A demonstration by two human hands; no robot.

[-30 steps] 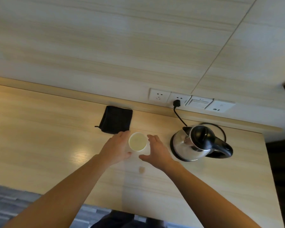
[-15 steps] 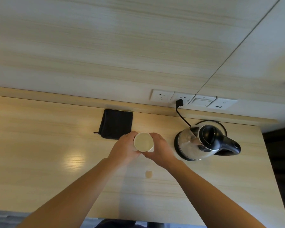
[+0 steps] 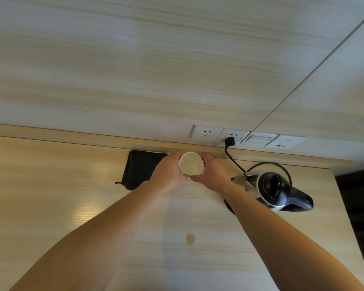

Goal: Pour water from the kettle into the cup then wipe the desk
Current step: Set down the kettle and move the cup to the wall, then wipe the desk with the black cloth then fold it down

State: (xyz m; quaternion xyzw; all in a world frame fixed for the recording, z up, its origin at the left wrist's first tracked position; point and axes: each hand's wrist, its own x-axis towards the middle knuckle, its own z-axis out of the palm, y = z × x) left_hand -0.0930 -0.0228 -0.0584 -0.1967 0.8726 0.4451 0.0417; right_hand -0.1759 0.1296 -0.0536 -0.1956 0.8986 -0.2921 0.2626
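A white paper cup (image 3: 190, 163) with liquid in it is held between both hands near the back of the light wooden desk (image 3: 51, 196). My left hand (image 3: 168, 174) wraps its left side and my right hand (image 3: 211, 175) its right side. A steel kettle with a black lid and handle (image 3: 269, 190) stands on its base to the right, partly hidden by my right forearm. A folded black cloth (image 3: 141, 169) lies just left of the cup, partly under my left hand. A small wet spot (image 3: 190, 238) marks the desk nearer to me.
A row of wall sockets (image 3: 248, 137) runs behind the desk, with the kettle's black cord (image 3: 232, 158) plugged in and trailing down to the base. The desk's right edge (image 3: 349, 227) drops off beside the kettle.
Both hands have closed around the cup and carried it away from me, toward the back wall. The kettle and the cloth have stayed in place.
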